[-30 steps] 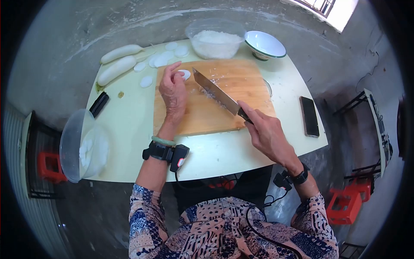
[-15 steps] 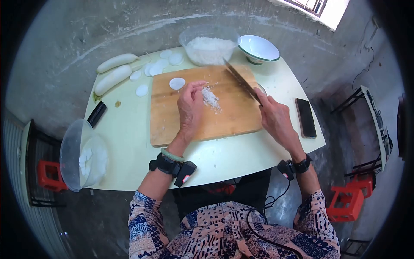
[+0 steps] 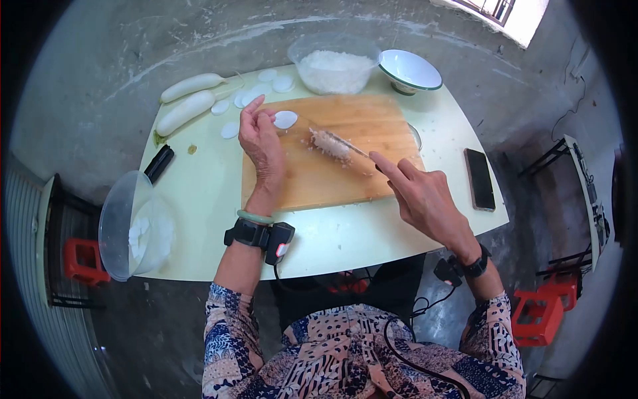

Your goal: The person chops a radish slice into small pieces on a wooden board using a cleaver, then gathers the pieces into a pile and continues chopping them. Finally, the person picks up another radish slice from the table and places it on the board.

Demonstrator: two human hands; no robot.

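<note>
While the right hand (image 3: 428, 201) grips the knife (image 3: 359, 151) firmly by its handle, blade at the pile (image 3: 330, 148) mid-board (image 3: 306, 186), the left hand (image 3: 262, 141), loosely open, apparently empty, is beside a slice (image 3: 286, 120) near the board's far-left corner. Looks like mincing; next stroke calls for gathered bits, fingers clear.

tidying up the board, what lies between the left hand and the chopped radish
In the head view, a round white radish slice lies between the left hand and the chopped radish, on the wooden cutting board.
</note>
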